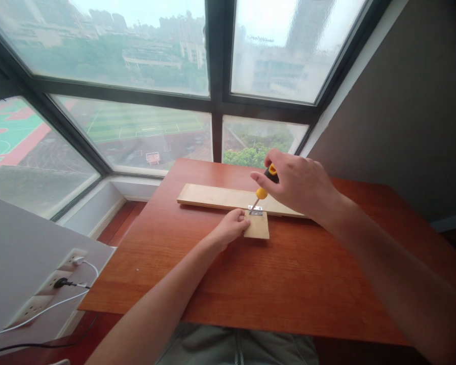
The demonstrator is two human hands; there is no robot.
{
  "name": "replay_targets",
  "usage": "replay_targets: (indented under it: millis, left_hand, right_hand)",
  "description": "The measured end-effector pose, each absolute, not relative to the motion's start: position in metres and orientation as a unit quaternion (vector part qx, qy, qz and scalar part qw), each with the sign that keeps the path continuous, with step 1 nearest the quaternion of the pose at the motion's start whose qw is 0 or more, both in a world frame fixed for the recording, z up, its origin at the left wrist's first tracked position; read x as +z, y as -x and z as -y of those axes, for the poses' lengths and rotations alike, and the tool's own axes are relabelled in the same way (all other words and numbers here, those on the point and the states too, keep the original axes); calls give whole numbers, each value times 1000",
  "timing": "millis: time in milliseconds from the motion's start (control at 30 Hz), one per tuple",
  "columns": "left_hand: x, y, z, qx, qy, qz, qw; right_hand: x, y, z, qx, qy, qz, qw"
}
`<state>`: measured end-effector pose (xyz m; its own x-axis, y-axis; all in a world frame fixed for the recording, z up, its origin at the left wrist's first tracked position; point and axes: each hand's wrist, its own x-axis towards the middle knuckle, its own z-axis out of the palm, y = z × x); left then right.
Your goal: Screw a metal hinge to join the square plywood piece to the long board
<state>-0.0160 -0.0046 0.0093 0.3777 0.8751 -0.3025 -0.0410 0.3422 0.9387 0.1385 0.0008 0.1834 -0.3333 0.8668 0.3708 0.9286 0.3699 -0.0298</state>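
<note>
My right hand (294,185) is closed round the yellow and black handle of a screwdriver (264,188), whose tip points down at a small metal hinge (256,211). The hinge lies where a long pale wooden board (213,196) meets a small wooden block (259,228). With curled fingers, my left hand (230,228) presses on the left edge of the small block. Everything rests on a reddish-brown wooden table (273,274).
Large windows (137,132) stand beyond the table's far edge. A grey wall (410,111) rises on the right. At lower left a white surface carries wall sockets (61,276) with plugged-in cables. The near table edge runs close to my body.
</note>
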Motion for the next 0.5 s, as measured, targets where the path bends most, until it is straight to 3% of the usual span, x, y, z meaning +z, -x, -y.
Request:
replay_targets:
  millis: [200, 400, 500]
  left_hand:
    - [13, 15, 4, 330, -462, -459, 683]
    - [11, 16, 5, 334, -463, -450, 687]
    - [9, 16, 4, 332, -463, -450, 687]
  right_hand:
    - [187, -145, -6, 102, 395, 891, 198]
    - [182, -134, -4, -90, 511, 837, 172]
    - [187, -131, -1, -53, 507, 846, 157]
